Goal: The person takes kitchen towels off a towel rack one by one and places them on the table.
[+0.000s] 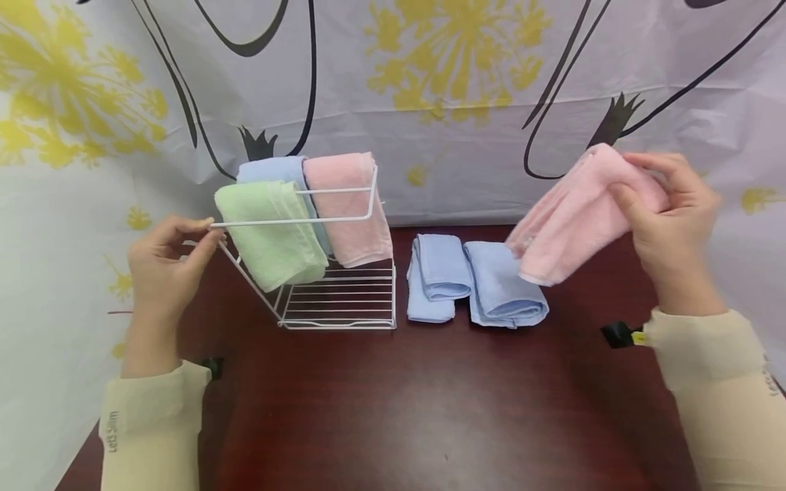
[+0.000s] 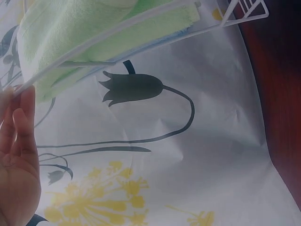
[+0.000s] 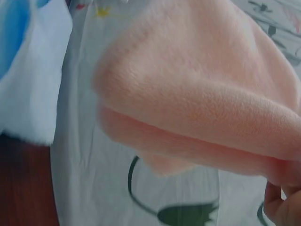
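Observation:
A white wire rack (image 1: pixel 340 322) stands left of the middle, and my left hand (image 1: pixel 168 262) pinches its upper front corner between thumb and fingers. Over its top rails hang a green towel (image 1: pixel 264 239), a blue towel (image 1: pixel 270 168) behind it, and a pink towel (image 1: pixel 350 232) to the right. My right hand (image 1: pixel 672 204) holds a second pink towel (image 1: pixel 589 218) by its upper end, raised at the right with the folds hanging down and leftward. In the right wrist view this pink cloth (image 3: pixel 188 94) fills most of the picture.
Two folded blue towels, a narrower one (image 1: pixel 439 273) and a wider one (image 1: pixel 503 286), lie right of the rack on the dark red-brown table (image 1: pixel 417 409). Behind stands a white sheet (image 1: pixel 344 68) printed with yellow flowers and dark stems.

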{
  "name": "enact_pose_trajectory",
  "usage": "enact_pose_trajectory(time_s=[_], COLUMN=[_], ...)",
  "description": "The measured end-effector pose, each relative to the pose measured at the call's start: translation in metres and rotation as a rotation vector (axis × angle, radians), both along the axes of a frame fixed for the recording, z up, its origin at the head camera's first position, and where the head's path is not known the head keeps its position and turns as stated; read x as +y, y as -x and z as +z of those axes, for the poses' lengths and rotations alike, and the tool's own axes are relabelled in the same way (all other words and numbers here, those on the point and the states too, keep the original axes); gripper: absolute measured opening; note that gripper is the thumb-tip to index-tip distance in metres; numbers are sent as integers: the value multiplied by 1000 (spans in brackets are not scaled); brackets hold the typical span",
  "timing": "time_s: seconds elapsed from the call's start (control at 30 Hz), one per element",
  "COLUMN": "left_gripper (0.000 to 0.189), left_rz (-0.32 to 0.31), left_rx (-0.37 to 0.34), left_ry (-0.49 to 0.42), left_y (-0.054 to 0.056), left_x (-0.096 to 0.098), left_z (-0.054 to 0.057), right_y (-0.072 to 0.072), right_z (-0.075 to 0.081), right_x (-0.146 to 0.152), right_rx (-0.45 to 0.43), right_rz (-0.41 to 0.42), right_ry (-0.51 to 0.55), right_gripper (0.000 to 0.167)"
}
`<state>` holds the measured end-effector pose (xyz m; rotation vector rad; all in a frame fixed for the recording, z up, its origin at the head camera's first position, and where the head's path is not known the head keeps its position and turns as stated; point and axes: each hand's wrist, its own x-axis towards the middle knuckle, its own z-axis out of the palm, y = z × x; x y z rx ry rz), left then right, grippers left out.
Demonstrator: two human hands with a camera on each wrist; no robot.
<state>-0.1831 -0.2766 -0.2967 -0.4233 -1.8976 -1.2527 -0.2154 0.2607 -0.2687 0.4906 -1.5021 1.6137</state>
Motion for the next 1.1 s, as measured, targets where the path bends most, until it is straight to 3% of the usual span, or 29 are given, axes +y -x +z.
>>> enact_pose_trajectory(time_s=[0.17, 0.4, 0.5, 0.83, 1.1], left_gripper=[16, 17, 17, 16, 15], left_rz=[1, -8, 1, 38, 40], left_rx=[-2, 13, 17, 27, 23], left_ry=[-12, -34, -29, -13, -12], left_y=[0, 1, 1, 2, 0], left_x=[-1, -1, -1, 0, 1], left_z=[-2, -4, -4, -3, -4], right_y=[-3, -15, -18, -6, 20], right_z=[-10, -18, -24, -47, -66], right_x=[34, 74, 81, 85, 83], right_rx=[-115, -468, -547, -675, -603], right_rz=[93, -31, 0, 89, 82], right_ry=[-62, -536, -638, -869, -925], right_gripper=[31, 34, 35, 31, 29])
